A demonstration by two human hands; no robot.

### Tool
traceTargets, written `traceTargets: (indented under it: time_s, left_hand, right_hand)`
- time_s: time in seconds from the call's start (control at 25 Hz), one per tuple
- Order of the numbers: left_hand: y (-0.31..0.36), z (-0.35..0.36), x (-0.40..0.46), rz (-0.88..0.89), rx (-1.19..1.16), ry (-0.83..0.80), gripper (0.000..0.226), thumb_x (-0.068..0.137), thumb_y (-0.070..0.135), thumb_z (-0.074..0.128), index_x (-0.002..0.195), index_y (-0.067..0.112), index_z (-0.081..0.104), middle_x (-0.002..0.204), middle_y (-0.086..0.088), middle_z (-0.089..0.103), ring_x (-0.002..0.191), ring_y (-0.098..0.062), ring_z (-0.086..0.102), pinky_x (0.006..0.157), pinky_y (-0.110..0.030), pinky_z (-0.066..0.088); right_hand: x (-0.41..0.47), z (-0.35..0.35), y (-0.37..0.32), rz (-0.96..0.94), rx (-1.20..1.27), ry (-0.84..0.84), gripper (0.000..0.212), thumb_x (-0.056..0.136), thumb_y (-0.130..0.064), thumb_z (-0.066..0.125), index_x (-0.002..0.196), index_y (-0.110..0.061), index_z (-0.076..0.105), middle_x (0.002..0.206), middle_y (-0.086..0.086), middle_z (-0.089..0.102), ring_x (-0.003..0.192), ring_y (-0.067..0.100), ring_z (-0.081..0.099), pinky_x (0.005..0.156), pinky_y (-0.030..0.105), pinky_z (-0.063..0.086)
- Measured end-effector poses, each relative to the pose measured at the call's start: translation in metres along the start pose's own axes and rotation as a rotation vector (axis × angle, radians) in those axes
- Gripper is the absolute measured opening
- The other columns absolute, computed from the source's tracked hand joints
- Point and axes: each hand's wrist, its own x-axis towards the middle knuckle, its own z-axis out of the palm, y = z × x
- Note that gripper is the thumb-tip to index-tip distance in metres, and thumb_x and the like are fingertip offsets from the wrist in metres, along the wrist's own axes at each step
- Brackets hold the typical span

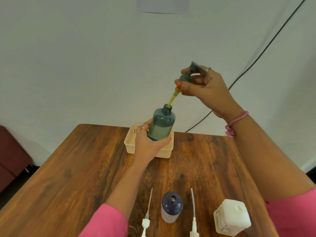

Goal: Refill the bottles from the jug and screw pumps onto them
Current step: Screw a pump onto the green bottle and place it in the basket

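Left hand [150,142]: wrapped around the lower body of the teal bottle [161,124], held tilted above the beige basket [132,141].
Right hand [203,88]: fingers pinching the teal pump [187,74], raised over the bottle.
Pump tube [172,99]: yellow-coated, tip inside the bottle neck.
Table [68,177]: dark blue bottle [171,209] uncapped, upright, between two white pumps [147,218] lying flat.
Jug [231,217]: white, capped, near right.
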Motion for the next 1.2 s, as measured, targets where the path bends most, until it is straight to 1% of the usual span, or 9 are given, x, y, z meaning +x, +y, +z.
traceTargets:
  time_s: [0.4, 0.52, 0.6, 0.68, 0.76, 0.84, 0.96, 1.08, 1.2]
  left_hand:
    - [0.025, 0.012, 0.005, 0.031, -0.003, 0.045, 0.073, 0.067, 0.024, 0.085, 0.116, 0.041, 0.036, 0.115, 0.009, 0.039, 0.102, -0.004, 0.045, 0.083, -0.021, 0.047]
    - [0.031, 0.013, 0.006, 0.044, -0.003, 0.052, 0.072, 0.066, 0.025, 0.086, 0.117, 0.039, 0.036, 0.116, 0.007, 0.04, 0.102, -0.004, 0.046, 0.081, -0.02, 0.048]
    - [0.032, 0.015, 0.007, 0.043, -0.005, 0.054, 0.072, 0.066, 0.025, 0.086, 0.117, 0.039, 0.037, 0.117, 0.006, 0.04, 0.106, -0.005, 0.045, 0.078, -0.017, 0.047]
    - [0.033, 0.017, 0.006, 0.04, -0.014, 0.054, 0.072, 0.065, 0.025, 0.086, 0.116, 0.039, 0.037, 0.117, 0.006, 0.04, 0.107, -0.006, 0.045, 0.075, -0.014, 0.046]
    - [0.034, 0.018, 0.006, 0.033, -0.026, 0.049, 0.072, 0.066, 0.025, 0.086, 0.116, 0.038, 0.037, 0.117, 0.006, 0.04, 0.106, -0.005, 0.045, 0.072, -0.011, 0.044]
    - [0.034, 0.02, 0.006, 0.028, -0.027, 0.048, 0.072, 0.066, 0.025, 0.086, 0.116, 0.038, 0.037, 0.118, 0.006, 0.04, 0.105, -0.005, 0.045, 0.069, -0.009, 0.042]
    - [0.033, 0.022, 0.007, 0.035, -0.024, 0.053, 0.072, 0.065, 0.026, 0.086, 0.117, 0.038, 0.037, 0.119, 0.005, 0.041, 0.107, -0.006, 0.046, 0.072, -0.011, 0.044]
    - [0.033, 0.027, 0.006, 0.032, -0.019, 0.061, 0.072, 0.065, 0.027, 0.086, 0.116, 0.038, 0.037, 0.118, 0.006, 0.041, 0.107, -0.006, 0.045, 0.071, -0.01, 0.043]
    - [0.031, 0.029, 0.007, 0.033, -0.017, 0.065, 0.073, 0.064, 0.028, 0.086, 0.116, 0.039, 0.037, 0.117, 0.006, 0.04, 0.106, -0.005, 0.045, 0.071, -0.01, 0.043]
  right_hand:
    - [0.011, 0.001, 0.006, 0.046, -0.244, -0.139, 0.038, 0.071, -0.029, 0.081, 0.098, -0.007, 0.067, 0.092, 0.018, 0.072, 0.092, 0.02, 0.07, 0.089, 0.04, 0.054]
    - [0.012, 0.002, 0.005, 0.038, -0.34, -0.109, 0.039, 0.067, -0.035, 0.083, 0.078, -0.003, 0.065, 0.06, -0.007, 0.065, 0.072, 0.014, 0.065, 0.08, 0.04, 0.056]
    - [0.012, 0.005, 0.004, 0.034, -0.388, -0.078, 0.036, 0.065, -0.038, 0.084, 0.064, -0.014, 0.056, 0.046, -0.016, 0.053, 0.06, 0.008, 0.055, 0.069, 0.033, 0.053]
    - [0.013, 0.005, 0.003, 0.047, -0.425, -0.092, 0.038, 0.063, -0.046, 0.082, 0.071, -0.019, 0.057, 0.059, -0.011, 0.062, 0.063, 0.011, 0.058, 0.067, 0.03, 0.053]
    - [0.012, -0.004, 0.001, 0.169, -0.311, -0.234, 0.05, 0.066, -0.049, 0.075, 0.102, -0.018, 0.063, 0.096, -0.002, 0.071, 0.09, 0.012, 0.067, 0.082, 0.035, 0.057]
    - [0.01, -0.015, 0.004, 0.256, -0.132, -0.369, 0.051, 0.077, -0.035, 0.071, 0.124, -0.021, 0.057, 0.12, -0.003, 0.066, 0.11, 0.011, 0.063, 0.092, 0.038, 0.053]
    - [0.003, -0.012, 0.016, 0.207, -0.072, -0.266, 0.036, 0.081, -0.015, 0.073, 0.115, -0.014, 0.062, 0.112, 0.004, 0.07, 0.103, 0.015, 0.067, 0.09, 0.041, 0.055]
    - [0.002, 0.005, 0.022, 0.22, -0.077, -0.076, 0.036, 0.073, -0.024, 0.08, 0.099, -0.012, 0.058, 0.106, 0.008, 0.069, 0.092, 0.022, 0.069, 0.082, 0.042, 0.058]
    - [0.001, 0.001, 0.024, 0.274, -0.085, -0.172, 0.042, 0.08, -0.032, 0.073, 0.117, -0.021, 0.056, 0.12, -0.001, 0.059, 0.106, 0.016, 0.063, 0.082, 0.037, 0.058]
